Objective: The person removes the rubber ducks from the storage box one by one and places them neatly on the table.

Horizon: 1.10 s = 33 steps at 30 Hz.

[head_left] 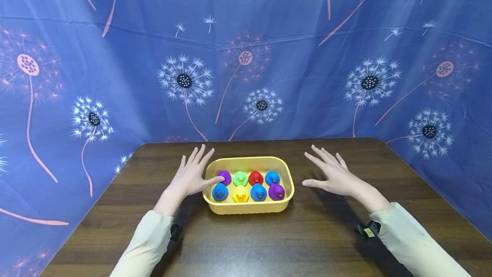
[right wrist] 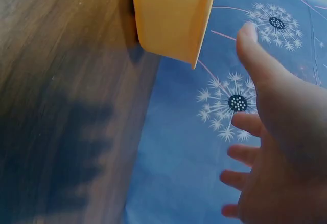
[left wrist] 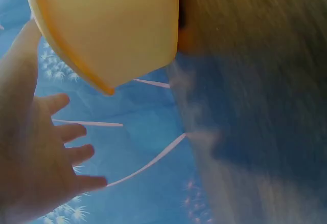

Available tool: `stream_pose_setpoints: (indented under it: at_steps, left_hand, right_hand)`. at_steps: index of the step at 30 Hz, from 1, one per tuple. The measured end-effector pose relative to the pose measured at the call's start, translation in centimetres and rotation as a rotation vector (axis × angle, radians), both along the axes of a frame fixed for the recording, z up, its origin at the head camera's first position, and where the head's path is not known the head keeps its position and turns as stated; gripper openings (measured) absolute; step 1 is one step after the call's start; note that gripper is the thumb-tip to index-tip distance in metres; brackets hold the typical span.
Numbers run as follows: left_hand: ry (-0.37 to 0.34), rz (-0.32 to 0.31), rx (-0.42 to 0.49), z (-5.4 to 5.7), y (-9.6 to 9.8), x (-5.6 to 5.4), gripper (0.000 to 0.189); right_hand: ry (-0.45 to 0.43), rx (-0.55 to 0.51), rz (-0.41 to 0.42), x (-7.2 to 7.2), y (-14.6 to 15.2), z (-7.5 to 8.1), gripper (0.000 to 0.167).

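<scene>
A yellow plastic bin (head_left: pixel 250 208) stands on the table with several rubber ducks inside, in two rows. The back row has a purple duck (head_left: pixel 226 177), a green duck (head_left: pixel 240 178), a red duck (head_left: pixel 255 178) and a blue duck (head_left: pixel 272 177). In front are a yellow duck (head_left: pixel 240 194), two blue ducks (head_left: pixel 259 193) and another purple duck (head_left: pixel 276 192). My left hand (head_left: pixel 188 178) is at the bin's left end, fingers spread, its thumb reaching over the rim. Farther from the bin, my right hand (head_left: pixel 338 176) hovers to the right with spread fingers, holding nothing.
The brown wooden table (head_left: pixel 246 243) extends on every side of the bin. A blue cloth with dandelion prints (head_left: pixel 300 76) hangs behind and beside it. Each wrist carries a small dark camera (head_left: pixel 368 229) near the pale sleeve.
</scene>
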<state>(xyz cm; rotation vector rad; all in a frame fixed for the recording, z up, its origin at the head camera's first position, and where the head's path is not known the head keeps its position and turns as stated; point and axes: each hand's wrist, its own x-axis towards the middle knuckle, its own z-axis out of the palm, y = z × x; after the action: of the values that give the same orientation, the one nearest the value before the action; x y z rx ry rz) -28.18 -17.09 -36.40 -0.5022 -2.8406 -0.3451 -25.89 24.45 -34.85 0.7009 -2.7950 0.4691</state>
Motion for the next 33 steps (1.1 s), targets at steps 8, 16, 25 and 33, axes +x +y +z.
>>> stream_pose_setpoints:
  at_steps: [8,16,25,33]
  left_hand:
    - [-0.011,-0.046,0.170,-0.5,0.0,-1.5,0.075]
    - [-0.054,-0.044,0.341,-1.1,0.7,-2.9,0.051]
    - [-0.067,-0.013,0.582,-2.2,1.9,-3.6,0.036]
    - [-0.105,0.021,0.653,-3.2,2.6,-3.5,0.038]
  right_hand:
    - [0.066,-0.037,0.111,-1.1,-1.0,-0.1,0.058]
    - [0.196,-0.113,0.225,-2.6,-2.8,-0.1,0.038]
    - [0.111,-0.141,0.310,-3.5,-5.7,-0.2,0.031]
    - [0.010,-0.076,0.274,-3.7,-8.1,-0.6,0.035]
